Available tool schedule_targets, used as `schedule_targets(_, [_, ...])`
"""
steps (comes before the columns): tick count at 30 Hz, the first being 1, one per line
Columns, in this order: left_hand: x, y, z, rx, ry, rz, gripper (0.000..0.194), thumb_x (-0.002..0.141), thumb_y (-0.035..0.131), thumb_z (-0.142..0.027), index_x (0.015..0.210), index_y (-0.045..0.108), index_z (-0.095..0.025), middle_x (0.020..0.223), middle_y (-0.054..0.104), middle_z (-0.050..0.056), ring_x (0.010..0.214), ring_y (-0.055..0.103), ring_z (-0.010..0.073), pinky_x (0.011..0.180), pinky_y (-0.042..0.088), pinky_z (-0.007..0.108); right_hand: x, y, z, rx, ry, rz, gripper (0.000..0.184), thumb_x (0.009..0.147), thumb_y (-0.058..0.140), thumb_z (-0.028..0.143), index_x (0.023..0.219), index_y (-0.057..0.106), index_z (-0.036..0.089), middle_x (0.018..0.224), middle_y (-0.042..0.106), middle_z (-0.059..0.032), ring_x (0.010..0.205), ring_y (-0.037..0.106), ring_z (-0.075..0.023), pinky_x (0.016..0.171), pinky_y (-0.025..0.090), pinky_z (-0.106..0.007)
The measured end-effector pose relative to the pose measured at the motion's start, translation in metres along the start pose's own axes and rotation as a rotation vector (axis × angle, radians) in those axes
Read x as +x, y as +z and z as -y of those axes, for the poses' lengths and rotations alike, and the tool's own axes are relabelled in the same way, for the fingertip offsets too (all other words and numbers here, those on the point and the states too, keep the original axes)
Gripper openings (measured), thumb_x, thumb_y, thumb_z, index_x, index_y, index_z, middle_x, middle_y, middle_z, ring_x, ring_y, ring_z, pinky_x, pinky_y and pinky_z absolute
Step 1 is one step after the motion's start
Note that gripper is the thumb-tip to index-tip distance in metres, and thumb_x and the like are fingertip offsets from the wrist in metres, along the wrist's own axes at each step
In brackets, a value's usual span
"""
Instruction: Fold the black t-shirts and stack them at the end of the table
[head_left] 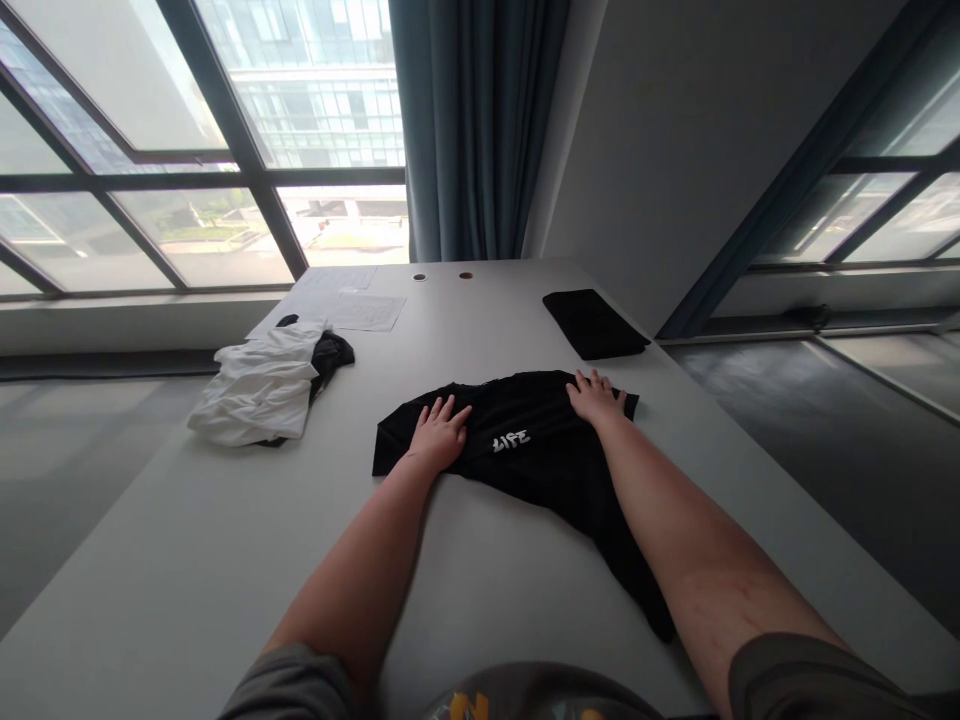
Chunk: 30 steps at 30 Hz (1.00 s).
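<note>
Black shirt [540, 465] on surface [487, 580] | my left hand [441, 432], right hand [596, 396] both spread flat | risk: uneven pressure could wrinkle it

Shirt [553, 475] is matt cloth, tbl [480, 335] smooth w/ slight sheen.

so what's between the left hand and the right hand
The head view shows part of the black garment, with white lettering, between left hand and right hand.
</note>
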<state>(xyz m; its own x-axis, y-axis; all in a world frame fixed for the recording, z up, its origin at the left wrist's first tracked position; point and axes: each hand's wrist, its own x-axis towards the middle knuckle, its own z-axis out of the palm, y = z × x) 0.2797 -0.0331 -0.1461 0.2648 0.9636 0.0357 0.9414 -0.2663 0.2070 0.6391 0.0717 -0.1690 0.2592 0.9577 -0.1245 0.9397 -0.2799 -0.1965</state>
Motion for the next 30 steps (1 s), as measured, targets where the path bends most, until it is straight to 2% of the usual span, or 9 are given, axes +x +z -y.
schedule_targets(5, [-0.006, -0.016, -0.012, 0.008, -0.026, -0.082, 0.062, 0.101, 0.048, -0.035, 0.162, 0.038, -0.032, 0.141, 0.064, 0.011, 0.129, 0.057, 0.0309, 0.111, 0.042, 0.05, -0.027, -0.002, 0.001, -0.053, -0.201, -0.147, 0.067, 0.106, 0.026, 0.054, 0.167, 0.027, 0.026, 0.176, 0.012, -0.0091, 0.16, 0.014, -0.0366, 0.124, 0.015, -0.069])
schedule_targets(7, [-0.008, -0.017, -0.019, 0.031, -0.074, -0.106, 0.054, 0.102, 0.048, -0.036, 0.156, 0.049, -0.031, 0.137, 0.064, 0.013, 0.125, 0.058, 0.0328, 0.106, 0.044, 0.051, -0.039, -0.001, 0.001, -0.11, -0.362, -0.127, 0.063, 0.106, 0.03, 0.051, 0.166, 0.029, 0.031, 0.176, 0.013, -0.0036, 0.161, 0.01, -0.0354, 0.123, 0.014, -0.071])
schedule_targets(10, [-0.009, -0.011, -0.026, 0.023, -0.075, -0.116, 0.048, 0.103, 0.045, -0.04, 0.147, 0.06, -0.028, 0.152, 0.054, 0.013, 0.137, 0.049, 0.0345, 0.113, 0.039, 0.055, -0.057, 0.003, 0.001, -0.165, -0.508, -0.048, 0.058, 0.107, 0.03, 0.044, 0.164, 0.033, 0.034, 0.174, 0.024, -0.0002, 0.16, 0.017, -0.0304, 0.125, 0.015, -0.066])
schedule_targets(13, [-0.007, -0.001, -0.028, -0.009, -0.074, -0.048, 0.055, 0.105, 0.04, -0.046, 0.156, 0.05, -0.028, 0.167, 0.038, 0.009, 0.153, 0.032, 0.034, 0.124, 0.025, 0.057, -0.069, 0.008, -0.004, -0.155, -0.49, -0.019, 0.059, 0.107, 0.03, 0.043, 0.165, 0.031, 0.035, 0.172, 0.028, -0.0006, 0.159, 0.022, -0.0293, 0.125, 0.018, -0.065])
schedule_targets(16, [-0.005, 0.006, -0.027, -0.014, -0.121, 0.01, 0.062, 0.104, 0.038, -0.055, 0.161, 0.041, -0.033, 0.172, 0.027, 0.005, 0.159, 0.019, 0.0383, 0.126, 0.016, 0.065, -0.075, 0.012, -0.013, -0.127, -0.333, -0.029, 0.062, 0.106, 0.027, 0.052, 0.165, 0.03, 0.032, 0.174, 0.024, -0.004, 0.159, 0.021, -0.0332, 0.124, 0.018, -0.069])
schedule_targets(22, [-0.005, 0.004, -0.03, -0.003, -0.184, 0.003, 0.064, 0.103, 0.037, -0.059, 0.162, 0.039, -0.034, 0.174, 0.02, 0.008, 0.159, 0.016, 0.0409, 0.122, 0.014, 0.074, -0.072, 0.001, -0.014, -0.094, -0.051, 0.007, 0.075, 0.104, 0.023, 0.062, 0.166, 0.03, 0.021, 0.175, 0.015, -0.0122, 0.159, 0.012, -0.0433, 0.119, 0.015, -0.078])
schedule_targets(25, [-0.005, 0.002, -0.032, -0.014, -0.128, -0.044, 0.062, 0.104, 0.037, -0.057, 0.162, 0.039, -0.033, 0.173, 0.023, 0.007, 0.159, 0.018, 0.0376, 0.123, 0.015, 0.071, -0.073, -0.009, 0.006, -0.125, -0.138, -0.052, 0.07, 0.105, 0.026, 0.055, 0.162, 0.039, 0.017, 0.175, 0.016, -0.0126, 0.159, 0.009, -0.0437, 0.12, 0.014, -0.076])
schedule_targets(28, [-0.004, 0.005, -0.031, -0.019, -0.118, -0.096, 0.061, 0.106, 0.034, -0.052, 0.161, 0.042, -0.028, 0.169, 0.036, 0.009, 0.156, 0.028, 0.0324, 0.127, 0.017, 0.062, -0.074, -0.012, 0.033, -0.105, -0.376, -0.087, 0.066, 0.106, 0.028, 0.051, 0.159, 0.045, 0.016, 0.173, 0.023, -0.0117, 0.158, 0.021, -0.0361, 0.126, 0.021, -0.059])
schedule_targets(30, [0.0, 0.007, -0.029, -0.022, -0.158, -0.086, 0.063, 0.105, 0.033, -0.053, 0.161, 0.042, -0.025, 0.168, 0.037, 0.012, 0.156, 0.029, 0.0322, 0.127, 0.018, 0.061, -0.072, -0.009, 0.049, -0.085, -0.439, -0.026, 0.065, 0.106, 0.029, 0.054, 0.158, 0.046, 0.019, 0.171, 0.029, -0.0114, 0.155, 0.029, -0.0327, 0.127, 0.024, -0.052])
